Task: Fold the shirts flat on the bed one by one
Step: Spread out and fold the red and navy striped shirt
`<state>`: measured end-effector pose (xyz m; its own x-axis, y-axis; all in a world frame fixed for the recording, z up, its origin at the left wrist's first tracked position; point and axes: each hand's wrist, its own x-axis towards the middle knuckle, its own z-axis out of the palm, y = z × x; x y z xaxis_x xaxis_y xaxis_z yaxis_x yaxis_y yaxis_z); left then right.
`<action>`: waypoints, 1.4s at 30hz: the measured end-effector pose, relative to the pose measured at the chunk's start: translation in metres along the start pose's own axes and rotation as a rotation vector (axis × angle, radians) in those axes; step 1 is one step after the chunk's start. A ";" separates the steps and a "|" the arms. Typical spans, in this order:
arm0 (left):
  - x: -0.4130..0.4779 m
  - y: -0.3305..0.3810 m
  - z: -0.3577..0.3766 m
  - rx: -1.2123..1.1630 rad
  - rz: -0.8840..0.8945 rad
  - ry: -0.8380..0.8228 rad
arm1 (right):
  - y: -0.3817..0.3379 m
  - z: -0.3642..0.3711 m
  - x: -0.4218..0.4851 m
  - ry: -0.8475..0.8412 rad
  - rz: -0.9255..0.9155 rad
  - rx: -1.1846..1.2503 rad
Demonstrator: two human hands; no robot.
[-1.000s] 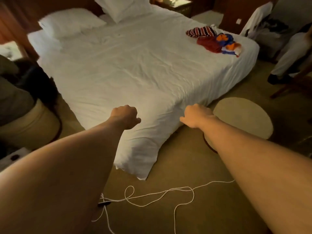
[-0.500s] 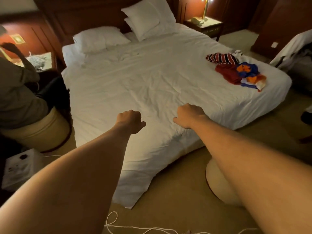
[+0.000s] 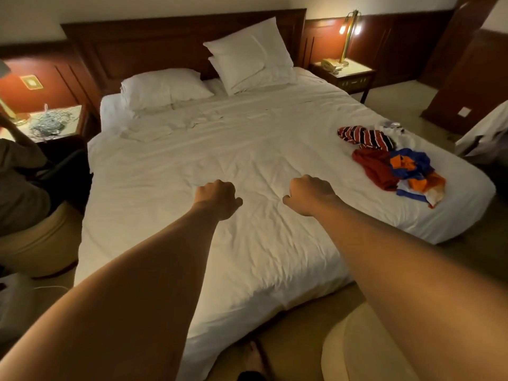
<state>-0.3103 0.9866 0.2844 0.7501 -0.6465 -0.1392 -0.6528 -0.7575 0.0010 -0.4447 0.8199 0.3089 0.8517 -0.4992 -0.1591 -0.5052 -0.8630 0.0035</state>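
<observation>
Centrally, left hand [image 3: 217,199] and right hand [image 3: 310,195], both clenched and holding nothing, are over the white-sheeted bed [image 3: 247,149]; the crumpled pile of striped, red and blue-orange shirts [image 3: 384,160] lies at 2 o'clock.

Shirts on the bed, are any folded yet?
None looks folded. The shirts lie in a crumpled pile near the right edge of the bed. Nothing is in hand: the left hand and right hand are curled and empty, apart from the pile. Every shirt is left.
</observation>
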 end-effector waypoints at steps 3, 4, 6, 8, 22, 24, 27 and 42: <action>0.060 0.005 -0.006 -0.013 -0.011 -0.018 | 0.019 -0.010 0.060 0.004 0.004 0.010; 0.079 0.006 -0.010 -0.019 -0.017 -0.023 | 0.025 -0.014 0.079 -0.002 0.002 0.007; 0.116 0.009 -0.020 -0.023 -0.023 -0.024 | 0.038 -0.024 0.114 0.001 -0.007 -0.004; 0.150 0.012 -0.032 -0.026 -0.027 -0.005 | 0.052 -0.036 0.147 0.016 -0.021 -0.021; 0.359 0.159 -0.043 -0.006 -0.062 -0.043 | 0.272 -0.027 0.329 -0.009 0.004 -0.088; 0.402 0.205 -0.030 -0.040 -0.086 -0.066 | 0.331 -0.011 0.368 -0.022 -0.005 -0.080; 0.481 0.288 0.001 -0.213 -0.169 -0.132 | 0.437 0.024 0.437 -0.056 -0.002 -0.059; 0.827 0.647 0.213 -1.372 -0.563 -0.469 | 0.752 0.247 0.692 0.057 0.188 0.322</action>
<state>-0.1347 -0.0194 -0.0409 0.5861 -0.3742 -0.7187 0.4812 -0.5528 0.6803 -0.2699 -0.1558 -0.0425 0.7415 -0.6582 -0.1306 -0.6639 -0.6914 -0.2848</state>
